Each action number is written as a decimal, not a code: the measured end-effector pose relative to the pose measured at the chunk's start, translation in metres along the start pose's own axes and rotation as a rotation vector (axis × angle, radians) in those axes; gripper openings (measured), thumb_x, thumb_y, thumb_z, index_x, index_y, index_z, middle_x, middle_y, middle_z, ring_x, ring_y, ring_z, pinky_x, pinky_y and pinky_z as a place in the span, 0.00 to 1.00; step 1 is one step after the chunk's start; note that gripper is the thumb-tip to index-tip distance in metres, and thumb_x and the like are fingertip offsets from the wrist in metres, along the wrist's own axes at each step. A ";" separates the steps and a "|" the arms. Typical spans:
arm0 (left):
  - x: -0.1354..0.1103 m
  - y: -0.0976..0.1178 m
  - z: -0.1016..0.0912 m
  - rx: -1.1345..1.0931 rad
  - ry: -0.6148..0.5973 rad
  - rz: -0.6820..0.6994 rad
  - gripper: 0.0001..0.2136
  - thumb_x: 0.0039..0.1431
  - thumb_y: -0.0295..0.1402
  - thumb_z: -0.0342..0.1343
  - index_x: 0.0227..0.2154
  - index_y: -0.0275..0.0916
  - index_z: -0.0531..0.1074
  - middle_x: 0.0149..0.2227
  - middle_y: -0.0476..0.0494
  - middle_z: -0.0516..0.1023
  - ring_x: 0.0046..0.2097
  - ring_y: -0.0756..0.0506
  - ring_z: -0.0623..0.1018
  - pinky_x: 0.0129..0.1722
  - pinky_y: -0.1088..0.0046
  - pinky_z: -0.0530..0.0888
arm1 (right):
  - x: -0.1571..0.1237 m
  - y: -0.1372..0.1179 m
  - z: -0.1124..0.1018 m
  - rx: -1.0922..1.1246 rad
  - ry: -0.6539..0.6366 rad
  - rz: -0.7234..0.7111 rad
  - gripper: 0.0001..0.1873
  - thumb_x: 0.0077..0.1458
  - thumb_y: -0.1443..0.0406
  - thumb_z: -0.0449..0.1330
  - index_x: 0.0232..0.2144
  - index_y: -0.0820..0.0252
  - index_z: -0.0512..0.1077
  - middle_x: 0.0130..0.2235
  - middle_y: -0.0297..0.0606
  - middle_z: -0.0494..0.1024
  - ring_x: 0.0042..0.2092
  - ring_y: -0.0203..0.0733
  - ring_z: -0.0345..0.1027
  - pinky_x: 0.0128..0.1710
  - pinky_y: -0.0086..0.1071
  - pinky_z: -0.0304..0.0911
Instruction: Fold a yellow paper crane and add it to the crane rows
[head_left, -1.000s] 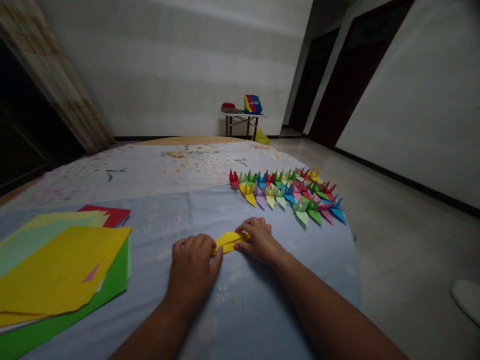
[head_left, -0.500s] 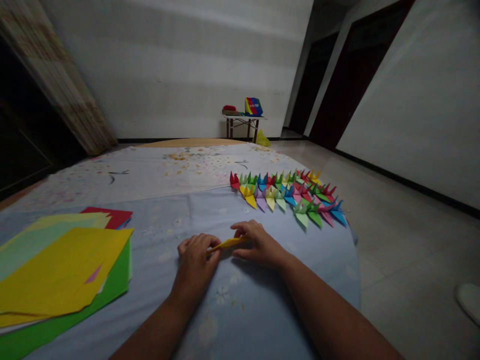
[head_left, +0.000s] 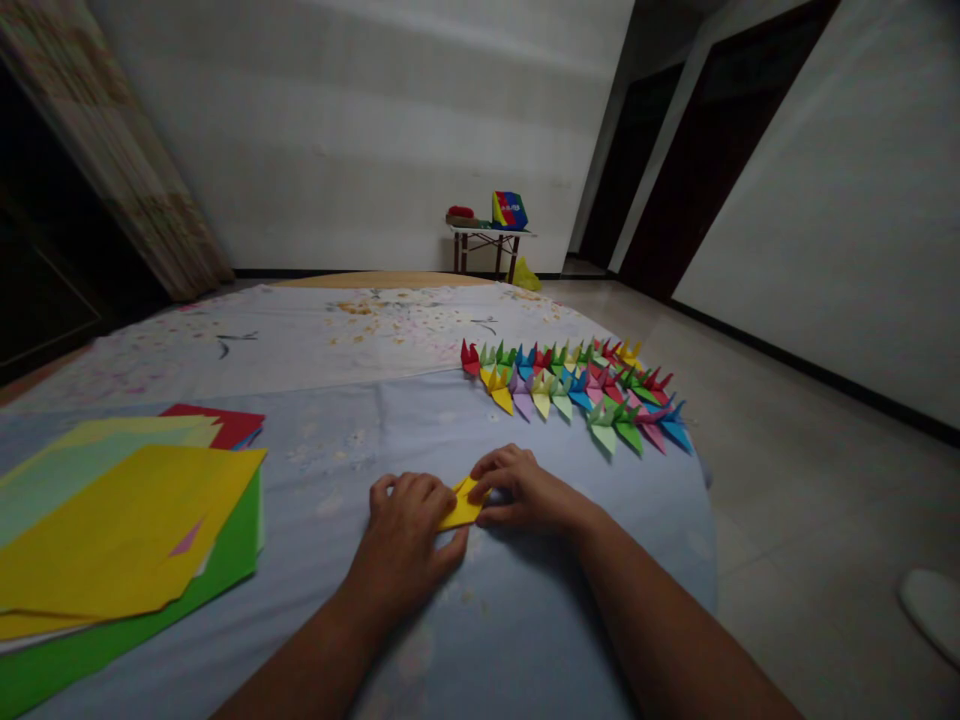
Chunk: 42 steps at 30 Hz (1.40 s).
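Yellow folded paper [head_left: 460,507] gripped by left hand [head_left: 405,535] and right hand [head_left: 520,490], seemingly pressed onto blue cloth [head_left: 390,415]

Dim indoor light, soft shadows, banding across far wall, wide-angle bending at edges, focus fair.

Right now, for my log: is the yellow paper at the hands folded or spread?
Folded: yellow paper, a small pointed piece, pressed between left hand and right hand.
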<state>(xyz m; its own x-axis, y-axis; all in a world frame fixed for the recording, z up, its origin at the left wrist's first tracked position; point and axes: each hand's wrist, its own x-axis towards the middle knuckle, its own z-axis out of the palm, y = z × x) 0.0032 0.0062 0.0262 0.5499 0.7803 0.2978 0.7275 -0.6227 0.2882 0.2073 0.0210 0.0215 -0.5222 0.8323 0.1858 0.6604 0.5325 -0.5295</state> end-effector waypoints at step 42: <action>0.005 -0.009 0.004 0.001 -0.058 -0.056 0.09 0.60 0.32 0.46 0.31 0.40 0.71 0.33 0.46 0.71 0.38 0.45 0.68 0.38 0.66 0.61 | 0.009 -0.005 0.009 -0.030 0.076 0.049 0.09 0.53 0.58 0.58 0.30 0.55 0.74 0.37 0.36 0.73 0.43 0.40 0.60 0.43 0.37 0.49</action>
<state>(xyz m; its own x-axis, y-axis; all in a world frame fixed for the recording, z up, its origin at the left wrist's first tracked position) 0.0012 0.0156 0.0211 0.5309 0.8163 0.2278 0.7585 -0.5775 0.3019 0.1939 0.0243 0.0182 -0.4473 0.8662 0.2228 0.7005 0.4942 -0.5148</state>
